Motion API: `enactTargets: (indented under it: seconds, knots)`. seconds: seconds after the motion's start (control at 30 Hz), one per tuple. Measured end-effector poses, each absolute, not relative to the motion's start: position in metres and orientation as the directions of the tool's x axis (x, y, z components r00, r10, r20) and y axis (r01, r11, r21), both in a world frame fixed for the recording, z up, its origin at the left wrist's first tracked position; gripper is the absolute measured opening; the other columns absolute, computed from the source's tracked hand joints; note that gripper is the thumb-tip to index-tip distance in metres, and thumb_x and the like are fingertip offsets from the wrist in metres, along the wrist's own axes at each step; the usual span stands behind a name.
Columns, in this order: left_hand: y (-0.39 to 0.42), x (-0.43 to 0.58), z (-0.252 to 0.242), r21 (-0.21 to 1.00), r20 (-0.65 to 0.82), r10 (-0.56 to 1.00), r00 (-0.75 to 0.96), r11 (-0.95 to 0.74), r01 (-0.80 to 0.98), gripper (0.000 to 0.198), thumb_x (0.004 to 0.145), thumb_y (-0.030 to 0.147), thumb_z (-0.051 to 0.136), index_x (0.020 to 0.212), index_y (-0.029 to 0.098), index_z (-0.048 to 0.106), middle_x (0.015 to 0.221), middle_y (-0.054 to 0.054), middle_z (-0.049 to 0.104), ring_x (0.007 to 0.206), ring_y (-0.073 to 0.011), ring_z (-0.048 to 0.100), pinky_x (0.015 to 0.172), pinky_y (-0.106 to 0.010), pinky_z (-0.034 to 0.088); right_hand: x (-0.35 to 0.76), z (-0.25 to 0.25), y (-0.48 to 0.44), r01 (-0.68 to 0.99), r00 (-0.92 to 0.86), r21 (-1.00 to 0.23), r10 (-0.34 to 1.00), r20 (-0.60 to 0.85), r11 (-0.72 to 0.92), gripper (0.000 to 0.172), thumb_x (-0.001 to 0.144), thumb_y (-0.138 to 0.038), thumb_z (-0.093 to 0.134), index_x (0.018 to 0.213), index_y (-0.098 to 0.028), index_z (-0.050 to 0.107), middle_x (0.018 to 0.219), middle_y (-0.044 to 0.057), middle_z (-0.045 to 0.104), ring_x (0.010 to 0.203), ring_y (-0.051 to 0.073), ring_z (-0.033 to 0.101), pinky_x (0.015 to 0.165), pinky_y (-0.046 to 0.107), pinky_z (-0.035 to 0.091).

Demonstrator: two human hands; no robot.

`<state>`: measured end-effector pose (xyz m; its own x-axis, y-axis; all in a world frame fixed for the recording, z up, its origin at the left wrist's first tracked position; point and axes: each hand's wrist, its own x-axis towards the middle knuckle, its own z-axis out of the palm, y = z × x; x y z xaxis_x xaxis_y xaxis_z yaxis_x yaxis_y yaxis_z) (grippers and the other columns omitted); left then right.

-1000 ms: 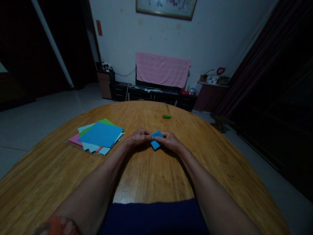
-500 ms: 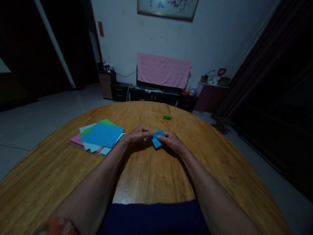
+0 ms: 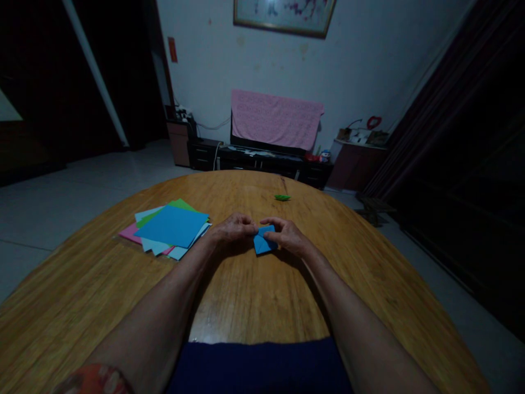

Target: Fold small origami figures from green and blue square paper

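A small folded piece of blue paper (image 3: pixel 264 243) is between my two hands over the middle of the table. My left hand (image 3: pixel 235 227) pinches its upper left corner. My right hand (image 3: pixel 286 236) grips it from the right, thumb on top and index finger arched above the far edge. Creases run across the paper's face. To the left lies a fanned stack of square sheets (image 3: pixel 172 225), blue on top, with green, pale blue and pink ones below.
The round wooden table (image 3: pixel 262 295) fills the foreground. A small green folded paper piece (image 3: pixel 282 197) lies toward its far edge. Beyond stand a low black cabinet (image 3: pixel 246 160) and a screen draped with a pink cloth (image 3: pixel 274 119).
The blue paper has turned and now shows a squarer outline with its lower edge nearly level. My right index finger has lifted and arched over its far edge.
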<state>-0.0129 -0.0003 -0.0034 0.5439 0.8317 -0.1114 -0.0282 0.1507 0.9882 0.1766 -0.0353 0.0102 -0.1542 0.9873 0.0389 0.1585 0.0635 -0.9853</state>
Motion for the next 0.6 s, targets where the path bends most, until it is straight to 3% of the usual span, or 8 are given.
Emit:
enactTargets:
  seconds: [0.23,0.33,0.43,0.53,0.6]
  knots:
    - [-0.010,-0.003,0.010,0.978,-0.045,0.890,0.453,0.131,-0.160,0.019,0.064,0.029,0.072,0.069,0.016,0.059,0.054,0.003,0.051,0.046,-0.0082,0.046,0.047,-0.023,0.036,0.171,0.018,-0.039,0.237,-0.246,-0.971,0.965,-0.091,-0.032,0.020,0.057,-0.015,0.065,0.077,-0.016,0.067,0.056,-0.002,0.059,0.047,0.008,0.047,0.044,0.020,0.034]
    - [-0.002,-0.007,0.009,0.976,0.019,0.929,0.369,0.063,-0.208,0.024,0.070,0.037,0.068,0.066,0.016,0.057,0.053,0.003,0.049,0.047,-0.0075,0.046,0.049,-0.021,0.037,0.169,0.018,-0.036,0.060,-0.105,-0.995,0.991,-0.083,-0.077,0.021,0.056,-0.020,0.067,0.077,-0.016,0.066,0.062,0.000,0.063,0.051,0.011,0.053,0.048,0.023,0.041]
    - [0.008,-0.011,0.003,0.986,0.015,0.944,0.331,0.041,-0.162,0.032,0.073,0.045,0.064,0.073,0.013,0.062,0.068,-0.003,0.061,0.055,-0.0086,0.052,0.051,-0.020,0.039,0.167,0.015,-0.031,-0.159,0.050,-0.986,0.997,-0.066,-0.057,0.027,0.055,-0.024,0.069,0.080,-0.015,0.065,0.068,0.001,0.065,0.055,0.012,0.055,0.054,0.025,0.045]
    - [0.011,-0.008,0.001,0.983,0.006,0.927,0.374,0.063,-0.170,0.043,0.074,0.053,0.064,0.086,0.012,0.064,0.075,-0.006,0.063,0.056,-0.0081,0.053,0.052,-0.020,0.039,0.164,0.012,-0.027,-0.259,0.118,-0.966,0.991,-0.057,-0.025,0.032,0.053,-0.028,0.071,0.081,-0.015,0.063,0.067,-0.001,0.064,0.055,0.010,0.053,0.054,0.023,0.042]
    - [0.007,-0.003,0.002,0.986,-0.013,0.910,0.414,0.081,-0.146,0.044,0.069,0.049,0.071,0.091,0.013,0.063,0.072,-0.003,0.060,0.053,-0.0068,0.050,0.051,-0.020,0.038,0.161,0.010,-0.026,-0.299,0.130,-0.954,0.990,-0.047,-0.006,0.033,0.054,-0.029,0.071,0.082,-0.016,0.062,0.067,-0.001,0.063,0.055,0.010,0.052,0.054,0.023,0.041]
